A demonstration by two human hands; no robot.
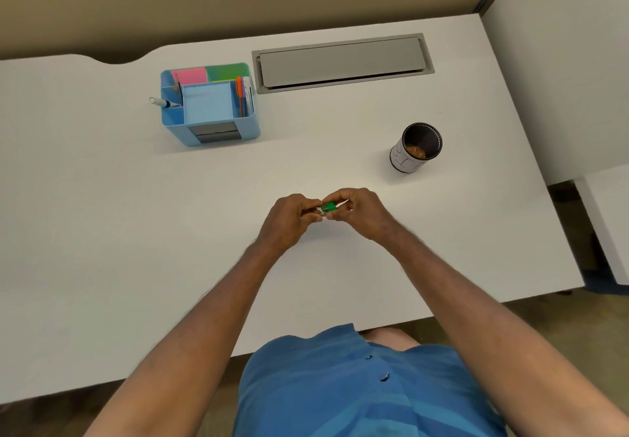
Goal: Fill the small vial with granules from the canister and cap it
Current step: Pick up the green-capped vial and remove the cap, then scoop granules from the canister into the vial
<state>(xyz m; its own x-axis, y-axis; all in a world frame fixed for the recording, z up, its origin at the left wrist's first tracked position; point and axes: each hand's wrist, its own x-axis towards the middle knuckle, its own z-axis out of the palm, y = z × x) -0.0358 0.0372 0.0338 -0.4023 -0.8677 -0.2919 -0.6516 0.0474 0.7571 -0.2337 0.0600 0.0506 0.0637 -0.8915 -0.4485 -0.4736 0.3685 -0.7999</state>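
Both hands meet above the middle of the white desk (136,232). My left hand (289,218) pinches the small clear vial (320,212), most of which is hidden by the fingers. My right hand (357,212) grips the green cap (329,206) sitting at the vial's end. The vial lies roughly sideways between the two hands. The canister (413,149), a white cylinder with a dark open top, stands upright to the far right, and orange-brown granules (417,151) show at its bottom.
A blue desk organizer (211,130) with sticky notes, pens and a marker stands at the back left. A grey cable hatch (342,62) lies flush in the desk at the back. A second white surface (561,79) adjoins on the right.
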